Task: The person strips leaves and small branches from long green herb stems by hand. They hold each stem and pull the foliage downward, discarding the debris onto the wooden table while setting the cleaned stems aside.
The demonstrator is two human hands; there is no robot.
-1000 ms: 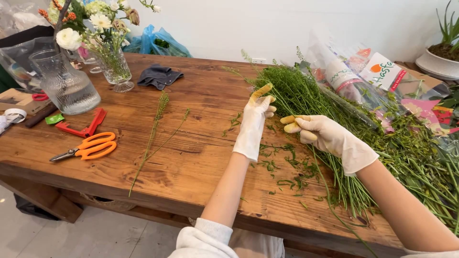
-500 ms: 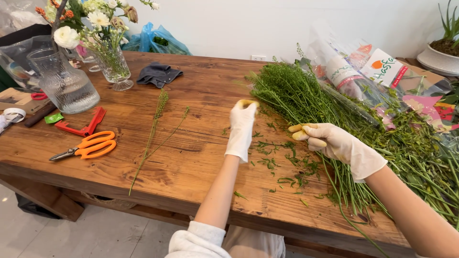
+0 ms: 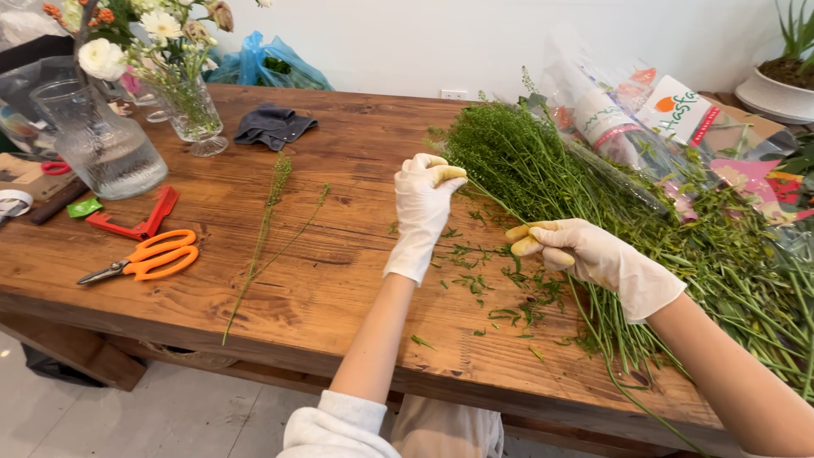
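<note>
A big bunch of thin green stems (image 3: 543, 161) lies across the right half of the wooden table (image 3: 339, 170). My left hand (image 3: 421, 212), in a white glove with yellowed fingertips, is pinched shut on a thin green stem at the bunch's left edge. My right hand (image 3: 598, 259), also gloved, pinches stems lower in the bunch, near the table's front. Small leaf bits (image 3: 475, 284) lie scattered below and between the two hands. One long stem (image 3: 270, 216) lies apart on the table, left of my left hand.
Orange scissors (image 3: 148, 256) and a red tool (image 3: 140, 222) lie at the left. Behind them stand a glass pitcher (image 3: 106, 144) and a vase of flowers (image 3: 191, 106). A dark cloth (image 3: 273, 125), a blue bag (image 3: 263, 64), flower wrapping (image 3: 653, 114) and a white potted plant (image 3: 784, 89) sit farther back.
My left hand has drawn a little to the left, from over the bunch to its left edge. The right hand has stayed almost where it was on the stems.
</note>
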